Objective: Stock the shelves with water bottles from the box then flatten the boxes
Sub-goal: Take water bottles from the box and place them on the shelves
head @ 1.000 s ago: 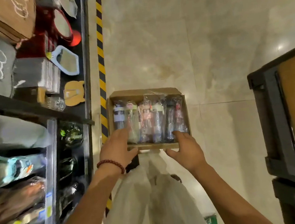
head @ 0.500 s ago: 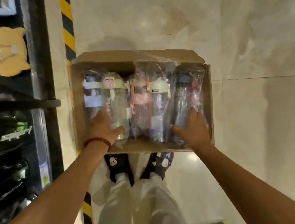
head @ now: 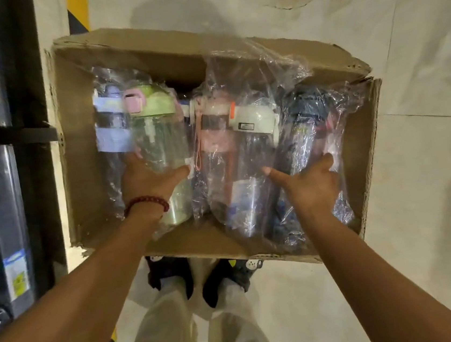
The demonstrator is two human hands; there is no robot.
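Bottles wrapped in clear plastic lie side by side in an open cardboard box on the floor, just beside a dark shelf at the left. The left hand curls around the green-capped bottle. Farther right, the right hand grips the dark-capped bottle, with thumb spread.

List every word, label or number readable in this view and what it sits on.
None can be read.
Dark sticker on the white-lidded bottle: too small.
Print on the dark bottle: blurred.
Shelf tags: blurred.
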